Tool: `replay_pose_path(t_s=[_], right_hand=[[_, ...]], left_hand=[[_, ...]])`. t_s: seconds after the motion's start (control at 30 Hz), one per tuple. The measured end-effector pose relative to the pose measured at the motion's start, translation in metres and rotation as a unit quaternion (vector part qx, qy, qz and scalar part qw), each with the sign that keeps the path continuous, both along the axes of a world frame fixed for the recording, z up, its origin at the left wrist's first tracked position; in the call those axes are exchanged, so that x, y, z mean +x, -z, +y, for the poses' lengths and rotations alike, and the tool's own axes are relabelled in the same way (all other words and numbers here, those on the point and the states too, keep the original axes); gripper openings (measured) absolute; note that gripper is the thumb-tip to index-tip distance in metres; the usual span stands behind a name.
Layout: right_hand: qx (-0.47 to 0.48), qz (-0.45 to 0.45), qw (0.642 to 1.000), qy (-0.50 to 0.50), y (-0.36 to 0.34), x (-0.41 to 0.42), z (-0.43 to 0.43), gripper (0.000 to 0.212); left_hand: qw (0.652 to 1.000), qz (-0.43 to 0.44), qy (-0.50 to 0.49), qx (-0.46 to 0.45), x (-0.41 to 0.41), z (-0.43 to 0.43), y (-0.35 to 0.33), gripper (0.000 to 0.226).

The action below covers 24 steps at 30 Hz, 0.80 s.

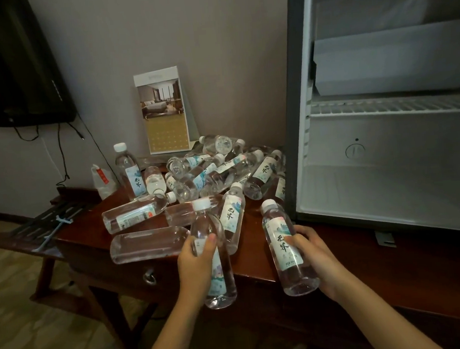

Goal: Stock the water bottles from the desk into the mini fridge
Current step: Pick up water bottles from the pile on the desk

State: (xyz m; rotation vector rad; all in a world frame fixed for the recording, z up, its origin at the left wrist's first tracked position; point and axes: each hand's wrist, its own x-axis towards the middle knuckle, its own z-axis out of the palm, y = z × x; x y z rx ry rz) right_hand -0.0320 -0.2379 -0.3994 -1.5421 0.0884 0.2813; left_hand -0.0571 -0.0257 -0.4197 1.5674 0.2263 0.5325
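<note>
The left hand (196, 262) grips one water bottle (206, 225) around its middle, fingers curled about it and thumb across the front. The bottle is upright, and its base hangs out past the front edge of the table (395, 257). The right hand (316, 258) wraps its fingers around a second bottle (284, 247), tilted with its cap leaning left, just below the lower left corner of the mini fridge (388, 175). That makes two bottles held, one per hand.

A strip of bare table top runs to the right, between the front edge and the fridge's base. Beyond the hands lies the heap of bottles (212, 173), at least ten on their sides (they overlap too much for an exact count). It reaches from near the table's left edge up to the fridge's grey side. One bottle (128, 171) stands upright at the heap's far left.

The fridge stands open on the table, with one wire shelf (391, 105) across it above the lower compartment. One calendar card (163, 110) leans on the wall behind the heap.
</note>
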Motion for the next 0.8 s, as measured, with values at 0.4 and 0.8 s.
replay_pose_path(t_s=[0.4, 0.8], right_hand=[[0.014, -0.025, 1.000, -0.011, 0.010, 0.001, 0.040, 0.040], [0.157, -0.008, 0.983, 0.091, 0.014, 0.028, 0.074, 0.047]], left_hand=[[0.964, 0.123, 0.217, 0.093, 0.036, 0.094, -0.029, 0.029], [0.997, -0.050, 0.003, -0.061, 0.052, 0.082, -0.028, 0.018]])
